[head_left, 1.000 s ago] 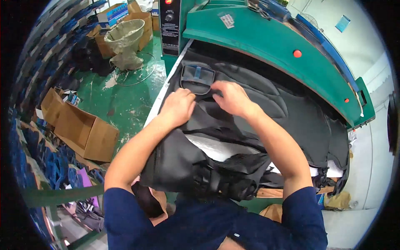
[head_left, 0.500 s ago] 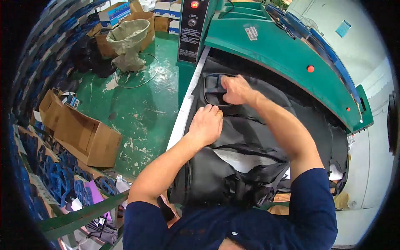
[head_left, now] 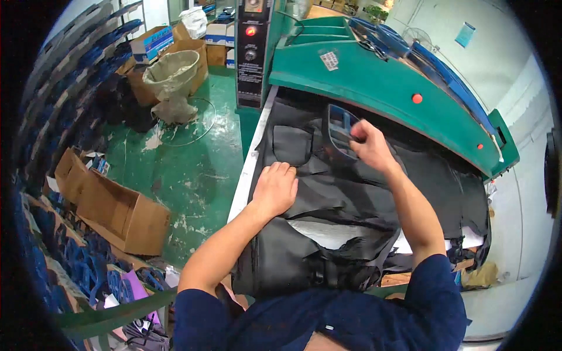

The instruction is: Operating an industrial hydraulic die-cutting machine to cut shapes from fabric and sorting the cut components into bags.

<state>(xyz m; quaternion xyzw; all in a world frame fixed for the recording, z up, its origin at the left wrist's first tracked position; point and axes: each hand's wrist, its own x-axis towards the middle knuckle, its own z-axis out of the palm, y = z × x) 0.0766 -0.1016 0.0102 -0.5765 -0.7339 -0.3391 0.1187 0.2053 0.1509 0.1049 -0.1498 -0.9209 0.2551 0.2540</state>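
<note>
A black sheet of material (head_left: 345, 193) with cut-out holes lies over the bed of a green cutting press (head_left: 380, 82). My left hand (head_left: 275, 188) presses flat on the sheet near its left edge, fingers together. My right hand (head_left: 369, 146) is farther back, gripping a blue-edged frame-shaped cutting die (head_left: 339, 130) that stands tilted on the sheet under the press head. A cut pocket-shaped hole (head_left: 291, 145) shows just left of the die. White board (head_left: 328, 231) shows through a gap in the black layers near me.
Open cardboard boxes (head_left: 117, 210) sit on the green floor at the left. A lined bin (head_left: 172, 73) and more boxes stand at the back left. A control column with a red lamp (head_left: 252, 52) rises beside the press. Blue racks (head_left: 64, 88) line the left wall.
The view has shifted closer to the press. My right hand reached farther back and lifted the die up on edge. My left hand slid forward along the sheet's left side.
</note>
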